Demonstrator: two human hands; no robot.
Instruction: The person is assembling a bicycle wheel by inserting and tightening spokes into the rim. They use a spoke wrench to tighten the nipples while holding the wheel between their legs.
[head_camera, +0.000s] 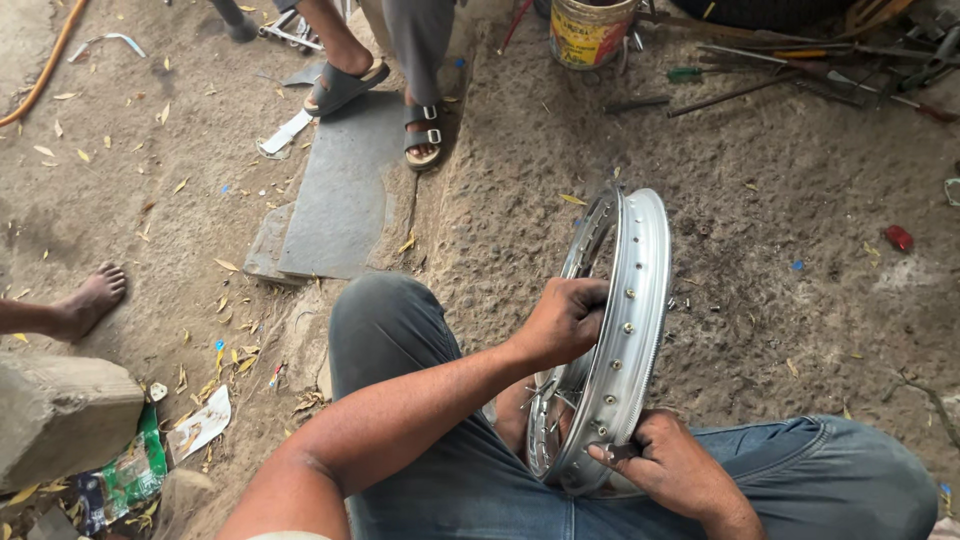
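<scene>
The right hand pinches a small dark tool against the near edge of a shiny silver spoked metal wheel rim, which stands upright between the person's knees. The left hand is closed on the rim's inner edge. Farther off, a yellow bucket stands on the dirt ground beside scattered long metal tools.

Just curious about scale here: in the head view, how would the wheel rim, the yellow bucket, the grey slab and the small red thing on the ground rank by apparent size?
1. Grey slab
2. Wheel rim, though being nearer the camera enlarges it
3. Yellow bucket, partly cut off at the frame's top
4. Small red thing
</scene>
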